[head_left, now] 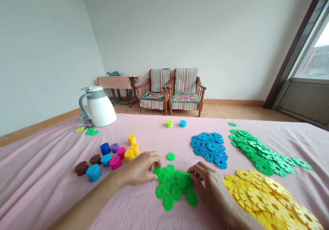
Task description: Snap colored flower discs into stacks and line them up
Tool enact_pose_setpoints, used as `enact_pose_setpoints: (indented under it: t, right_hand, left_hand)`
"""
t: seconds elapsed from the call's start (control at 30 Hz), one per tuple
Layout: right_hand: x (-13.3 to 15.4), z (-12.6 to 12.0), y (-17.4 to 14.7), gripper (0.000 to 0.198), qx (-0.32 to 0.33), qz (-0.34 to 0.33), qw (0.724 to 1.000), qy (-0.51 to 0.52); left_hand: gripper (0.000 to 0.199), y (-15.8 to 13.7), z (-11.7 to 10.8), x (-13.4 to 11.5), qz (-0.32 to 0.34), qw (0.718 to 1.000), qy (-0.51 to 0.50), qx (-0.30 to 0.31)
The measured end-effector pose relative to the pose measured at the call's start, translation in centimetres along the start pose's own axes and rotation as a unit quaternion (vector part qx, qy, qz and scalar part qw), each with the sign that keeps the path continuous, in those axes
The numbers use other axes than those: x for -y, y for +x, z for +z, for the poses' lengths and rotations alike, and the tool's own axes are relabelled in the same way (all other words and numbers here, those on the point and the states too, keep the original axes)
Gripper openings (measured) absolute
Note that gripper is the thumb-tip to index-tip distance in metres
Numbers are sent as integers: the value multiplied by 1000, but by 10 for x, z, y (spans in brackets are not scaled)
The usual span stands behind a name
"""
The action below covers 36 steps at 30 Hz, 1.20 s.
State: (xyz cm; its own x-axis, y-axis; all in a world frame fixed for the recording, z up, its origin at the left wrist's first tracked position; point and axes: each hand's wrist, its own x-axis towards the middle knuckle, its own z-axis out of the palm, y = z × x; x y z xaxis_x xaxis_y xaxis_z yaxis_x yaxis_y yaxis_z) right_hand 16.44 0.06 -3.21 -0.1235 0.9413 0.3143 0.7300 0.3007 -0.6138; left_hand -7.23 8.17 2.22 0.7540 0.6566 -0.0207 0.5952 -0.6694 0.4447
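Observation:
A loose pile of bright green snowflake discs point(176, 185) lies on the pink cloth in front of me. At its left edge, my left hand point(144, 166) is closed, with curled fingers and thumb about a green disc. My right hand point(208, 180) is bent over the opposite edge, its fingertips closed on another green disc there. Just beyond the pile lies a single green disc point(171, 156). Farther off stand a small lime-green stack point(169, 124) and a small blue stack point(182, 123) of discs.
Short disc stacks, including yellow point(129, 155), pink point(115, 162), light blue point(93, 173) and brown point(81, 168), stand left. Blue point(209, 148), darker green point(259, 151) and yellow point(267, 195) piles spread right. A white jug point(101, 110) stands back left. Two chairs point(186, 89) are beyond the table.

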Motion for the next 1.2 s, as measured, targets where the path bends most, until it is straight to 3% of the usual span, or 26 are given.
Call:
enact_pose_setpoints:
  t: [0.27, 0.6, 0.87, 0.97, 1.1, 1.2]
  right_hand:
    - [2, -1, 0, 23, -2, -3, 1000, 0]
    - [-1, 0, 1, 24, 10, -1, 1000, 1]
    - [1, -1, 0, 23, 9, 7, 1000, -2]
    - [6, -3, 0, 24, 0, 3, 1000, 3]
    - [12, -6, 8, 30, 4, -8, 1000, -17]
    - [13, -4, 22, 35, 22, -2, 999, -45]
  left_hand:
    - [20, 25, -4, 4, 14, 996, 23, -86]
    - [18, 67, 17, 11, 25, 993, 10, -115]
    - [23, 65, 23, 15, 23, 994, -21, -106]
    - [28, 57, 20, 14, 5, 991, -28, -129]
    - [15, 40, 22, 12, -41, 986, -19, -162]
    - [21, 31, 27, 9, -47, 986, -10, -160]
